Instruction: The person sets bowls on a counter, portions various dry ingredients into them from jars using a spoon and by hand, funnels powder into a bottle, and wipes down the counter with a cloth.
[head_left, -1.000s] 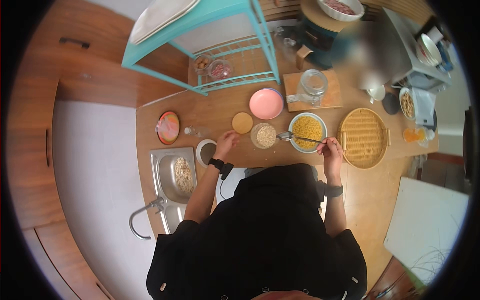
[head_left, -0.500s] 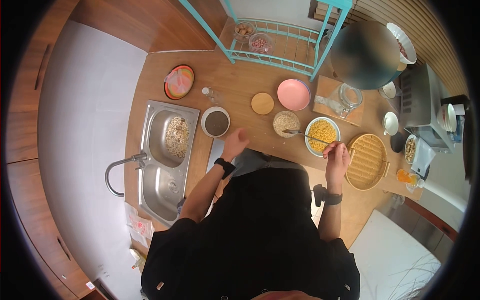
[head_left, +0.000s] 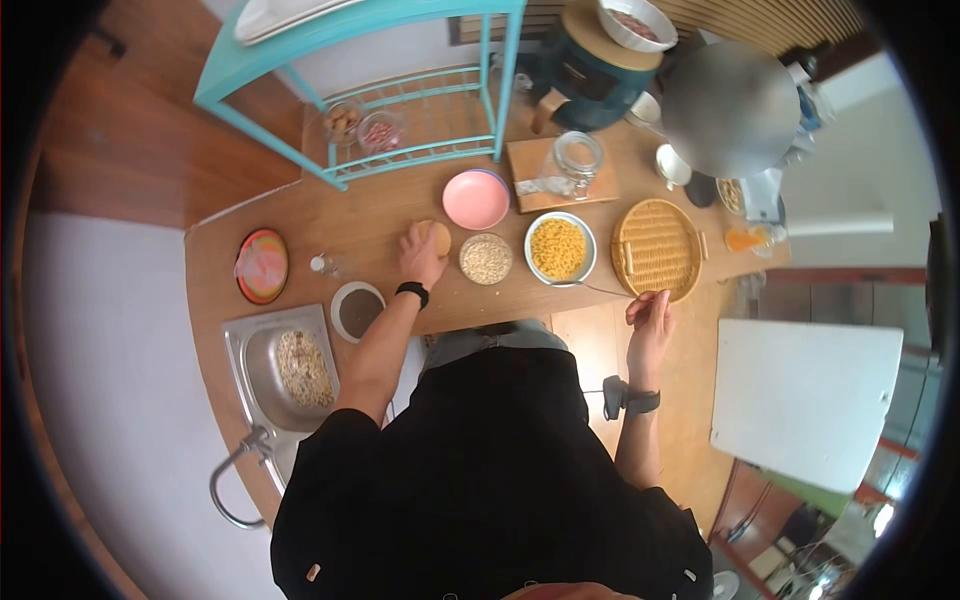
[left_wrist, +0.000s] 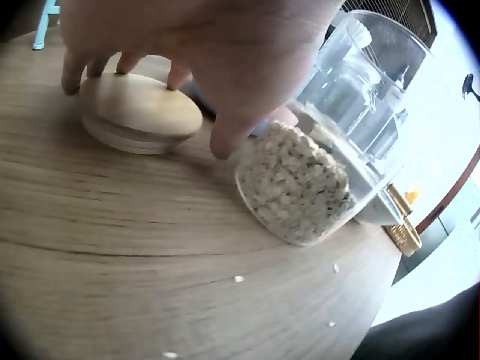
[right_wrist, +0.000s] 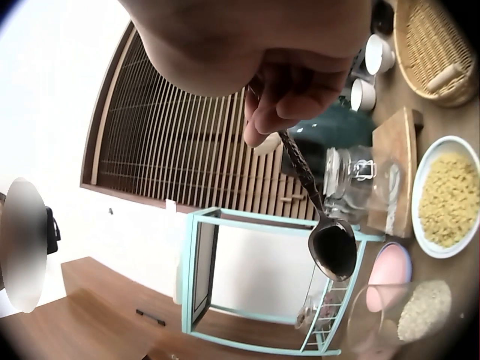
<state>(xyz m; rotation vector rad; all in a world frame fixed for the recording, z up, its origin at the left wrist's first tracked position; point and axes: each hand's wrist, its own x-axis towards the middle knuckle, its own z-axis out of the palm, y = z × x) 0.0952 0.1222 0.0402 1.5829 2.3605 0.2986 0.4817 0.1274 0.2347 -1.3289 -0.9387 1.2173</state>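
Observation:
My left hand [head_left: 422,256] reaches over the round wooden lid [head_left: 441,236]. In the left wrist view, the fingertips of this hand [left_wrist: 202,45] touch the lid [left_wrist: 141,109], with the thumb apart from it, beside the clear jar of pale flakes [left_wrist: 292,184]. That jar [head_left: 486,259] stands uncovered right of the lid. My right hand [head_left: 651,325] pinches the handle of a metal spoon [head_left: 602,291] near the bowl of yellow pieces [head_left: 558,248]. In the right wrist view, my right hand [right_wrist: 262,45] has the spoon [right_wrist: 334,249] pointing away, its bowl dark inside.
Right of the yellow pieces lies a woven tray [head_left: 660,250]. Behind are a pink bowl [head_left: 476,199] and a glass jar [head_left: 575,165] on a wooden board. A bowl of dark contents [head_left: 358,311] and the sink [head_left: 262,375] are at left. Several flakes [left_wrist: 238,279] lie scattered.
My left hand has moved forward onto the wooden lid. My right hand has drawn the spoon from the flakes jar to the right, near the yellow pieces. The head view has shifted.

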